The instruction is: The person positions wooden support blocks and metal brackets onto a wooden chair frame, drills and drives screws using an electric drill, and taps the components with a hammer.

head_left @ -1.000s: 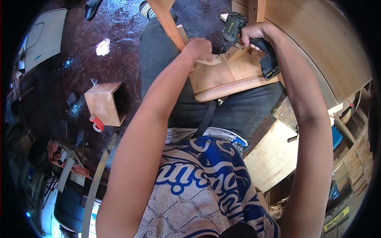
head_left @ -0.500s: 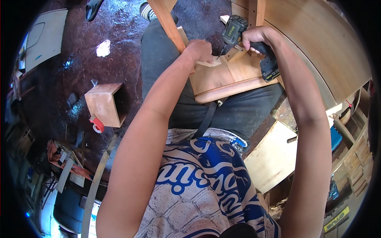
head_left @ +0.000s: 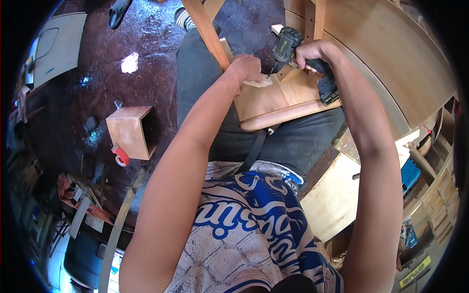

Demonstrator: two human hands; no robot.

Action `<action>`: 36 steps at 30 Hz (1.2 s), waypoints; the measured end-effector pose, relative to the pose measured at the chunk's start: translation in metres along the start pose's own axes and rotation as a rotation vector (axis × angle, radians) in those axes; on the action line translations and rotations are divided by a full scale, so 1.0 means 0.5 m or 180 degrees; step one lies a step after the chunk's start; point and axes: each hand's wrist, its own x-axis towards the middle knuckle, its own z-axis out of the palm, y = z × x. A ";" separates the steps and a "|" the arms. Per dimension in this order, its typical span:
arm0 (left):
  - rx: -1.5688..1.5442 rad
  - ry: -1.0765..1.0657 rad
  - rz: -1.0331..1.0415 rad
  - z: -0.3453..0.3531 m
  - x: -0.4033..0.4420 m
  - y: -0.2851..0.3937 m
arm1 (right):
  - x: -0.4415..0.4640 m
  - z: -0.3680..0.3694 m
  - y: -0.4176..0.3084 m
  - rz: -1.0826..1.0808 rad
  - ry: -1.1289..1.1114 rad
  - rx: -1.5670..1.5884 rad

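Observation:
My right hand (head_left: 316, 52) is wrapped round the grip of a black cordless drill (head_left: 287, 44) marked LOTUS. Its bit points down and left, with the tip at or just above a small pale wood piece (head_left: 260, 83); contact is hard to tell. My left hand (head_left: 246, 67) has curled fingers pressed on that piece, and the fingertips are partly hidden. Under both lies a wooden panel (head_left: 266, 100) with a rounded front edge, resting across my lap. An upright wooden leg (head_left: 206, 31) rises beside my left hand.
A large curved wooden panel (head_left: 381, 44) stands at the right. On the dark floor to the left are a small wooden box (head_left: 128, 131), a red tape dispenser (head_left: 120, 156) and a slipper (head_left: 117, 13). A plywood sheet (head_left: 332, 195) lies by my right side.
The drill and my right hand have shifted slightly left and down, bringing the bit nearer the small wood piece. My left hand keeps its place on the piece.

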 end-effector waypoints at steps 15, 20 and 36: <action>-0.0057 -0.0060 -0.0042 -0.002 -0.001 0.001 | 0.001 0.002 -0.002 -0.0028 -0.0041 0.0029; -0.0043 -0.0068 -0.0109 -0.004 -0.006 0.007 | 0.022 -0.001 0.009 -0.0052 -0.0138 0.0049; -0.0032 -0.0137 -0.0035 -0.004 0.007 0.000 | 0.009 0.001 0.002 0.0013 -0.0131 0.0124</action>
